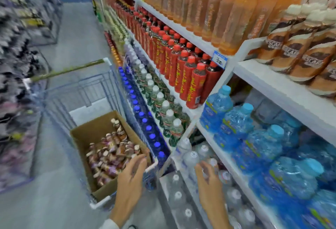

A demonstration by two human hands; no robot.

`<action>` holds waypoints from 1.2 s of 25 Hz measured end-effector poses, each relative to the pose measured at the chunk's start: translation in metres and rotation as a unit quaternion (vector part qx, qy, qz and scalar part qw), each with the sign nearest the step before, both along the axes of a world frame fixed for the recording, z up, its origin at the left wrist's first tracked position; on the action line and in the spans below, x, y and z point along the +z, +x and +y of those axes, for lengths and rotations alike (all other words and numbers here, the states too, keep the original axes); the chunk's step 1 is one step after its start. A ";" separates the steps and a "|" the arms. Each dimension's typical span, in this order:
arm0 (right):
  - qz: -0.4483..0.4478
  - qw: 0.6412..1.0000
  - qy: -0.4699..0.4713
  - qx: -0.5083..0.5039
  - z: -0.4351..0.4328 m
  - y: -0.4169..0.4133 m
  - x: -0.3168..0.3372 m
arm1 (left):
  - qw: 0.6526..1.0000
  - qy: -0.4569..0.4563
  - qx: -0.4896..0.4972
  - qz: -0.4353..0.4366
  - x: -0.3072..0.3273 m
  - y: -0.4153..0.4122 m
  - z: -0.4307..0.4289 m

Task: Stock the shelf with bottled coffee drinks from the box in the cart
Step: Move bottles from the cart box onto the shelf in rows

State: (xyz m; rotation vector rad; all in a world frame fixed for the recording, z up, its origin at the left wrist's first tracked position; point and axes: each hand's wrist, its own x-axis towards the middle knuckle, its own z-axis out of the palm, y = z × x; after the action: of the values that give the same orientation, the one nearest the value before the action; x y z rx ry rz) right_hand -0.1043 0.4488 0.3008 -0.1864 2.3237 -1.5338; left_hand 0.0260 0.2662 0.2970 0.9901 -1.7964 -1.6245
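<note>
Left hand (131, 175), fingers apart and empty, reaches for the coffee bottles (111, 154) jumbled in the box (85, 136) in the cart (78, 90), right hand (208, 180) hanging loosely open by the water bottles (190, 156), where a careless swing could topple one.

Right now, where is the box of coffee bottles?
Head view, lower left: the cardboard box sits in the blue wire cart beside the shelves, the left hand at its near right corner.

The box (85, 138) is open-topped; the cart wall (122, 99) stands between it and packed shelves (272, 83).
</note>
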 end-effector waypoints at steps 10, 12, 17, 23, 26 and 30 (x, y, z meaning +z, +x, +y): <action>-0.088 0.984 0.104 0.115 -0.115 0.034 -0.053 | 0.986 0.054 0.128 -0.088 -0.069 0.102 -0.100; -0.093 0.979 0.114 0.143 -0.143 0.036 -0.051 | 0.985 0.054 0.127 -0.099 -0.071 0.107 -0.115; -0.101 0.970 0.118 0.185 -0.205 0.037 -0.053 | 0.979 0.082 0.151 -0.112 -0.073 0.112 -0.152; -0.122 0.948 0.164 0.246 -0.266 0.022 -0.072 | 0.967 0.130 0.180 -0.128 -0.091 0.083 -0.196; -0.143 0.932 0.181 0.281 -0.299 0.005 -0.086 | 0.960 0.141 0.187 -0.152 -0.108 0.045 -0.229; -0.169 0.919 0.187 0.304 -0.342 -0.028 -0.100 | 0.956 0.140 0.172 -0.194 -0.153 -0.026 -0.297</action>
State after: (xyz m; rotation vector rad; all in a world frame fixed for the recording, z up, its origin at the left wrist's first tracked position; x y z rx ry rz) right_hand -0.1327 0.1068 0.2013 -0.4538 1.9686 -0.7374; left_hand -0.0005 -0.0309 0.1435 1.7482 -1.5257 -1.5629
